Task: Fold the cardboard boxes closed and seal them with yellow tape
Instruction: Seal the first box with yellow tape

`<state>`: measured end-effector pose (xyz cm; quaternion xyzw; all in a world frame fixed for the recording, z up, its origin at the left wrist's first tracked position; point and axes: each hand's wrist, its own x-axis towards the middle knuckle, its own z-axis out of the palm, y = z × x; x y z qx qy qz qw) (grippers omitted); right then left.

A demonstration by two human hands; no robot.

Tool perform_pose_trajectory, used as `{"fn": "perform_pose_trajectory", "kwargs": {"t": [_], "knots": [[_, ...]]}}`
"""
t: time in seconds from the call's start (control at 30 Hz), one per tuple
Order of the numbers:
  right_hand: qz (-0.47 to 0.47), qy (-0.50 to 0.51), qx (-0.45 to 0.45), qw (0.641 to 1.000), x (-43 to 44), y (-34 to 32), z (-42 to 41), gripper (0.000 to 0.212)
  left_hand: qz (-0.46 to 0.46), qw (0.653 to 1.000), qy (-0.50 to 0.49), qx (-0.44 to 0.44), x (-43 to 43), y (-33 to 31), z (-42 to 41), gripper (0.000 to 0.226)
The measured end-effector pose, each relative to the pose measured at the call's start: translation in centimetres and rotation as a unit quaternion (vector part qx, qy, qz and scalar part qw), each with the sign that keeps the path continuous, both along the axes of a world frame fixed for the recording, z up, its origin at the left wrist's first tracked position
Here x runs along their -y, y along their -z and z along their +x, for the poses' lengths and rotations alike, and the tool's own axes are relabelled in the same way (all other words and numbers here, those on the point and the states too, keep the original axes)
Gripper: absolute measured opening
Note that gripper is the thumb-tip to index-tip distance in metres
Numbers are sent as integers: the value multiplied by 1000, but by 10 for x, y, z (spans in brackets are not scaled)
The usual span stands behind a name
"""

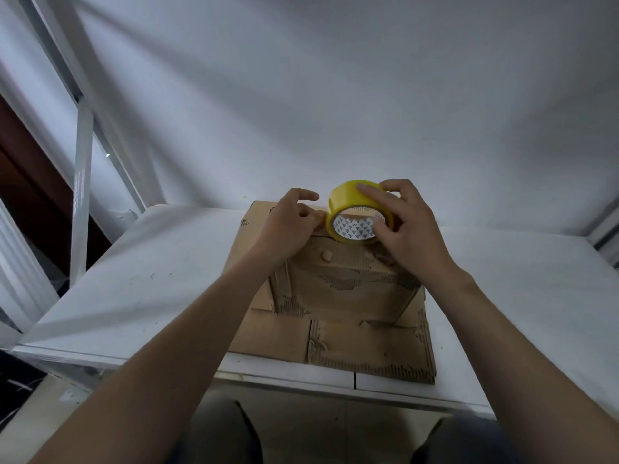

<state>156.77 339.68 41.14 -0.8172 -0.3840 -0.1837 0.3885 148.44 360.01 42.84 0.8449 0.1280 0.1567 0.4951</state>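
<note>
1. Right hand (408, 236) grips the yellow tape roll (339, 203), fingers over the top and thumb at the printed core, standing it on edge on the far top of the cardboard box (345, 289).
2. Left hand (288, 226) is curled, thumb and forefinger pinched at the roll's left edge. I'd guess it is picking for the loose end.
3. Risk one: the end slips the pinch and sticks back onto the roll, or tears off in a sliver.
4. Risk two: the box skin is badly stripped, with bare fluting all over the top. Tape laid on that torn paper may not bond and could lift off.
5. Risk three: the box sits on a lower cardboard layer (368, 349) that reaches the tabletop (150, 289) front edge. A hard pull on the roll could slide the stack.
6. Hard to make out: no free strip of tape shows, and the fingertips cover the spot.
7. The flap seam is hidden under both hands, so whether the top is fully folded shut is unclear.
8. Whether that lower layer is a second box or flat sheets, I cannot tell.
</note>
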Motion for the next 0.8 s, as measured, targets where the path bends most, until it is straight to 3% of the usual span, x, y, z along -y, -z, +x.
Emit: {"fn": "perform_pose_trajectory", "kwargs": {"t": [0.27,0.4,0.47,0.63,0.8], "knots": [[-77,26,3,997,-10,-5,1,68,13,999,51,-6,-14,-5,-3,17],[-133,52,63,988,-14,-12,-5,76,-114,992,41,18,-42,-9,-12,28],[-144,56,81,985,-20,-13,-9,77,-126,990,54,18,-58,-11,-18,29],[-94,64,-49,992,-33,-6,-23,69,-131,990,61,-3,-73,-7,-27,30],[-204,115,12,972,-42,-22,-30,81,-118,992,33,22,-94,-8,-36,36]]}}
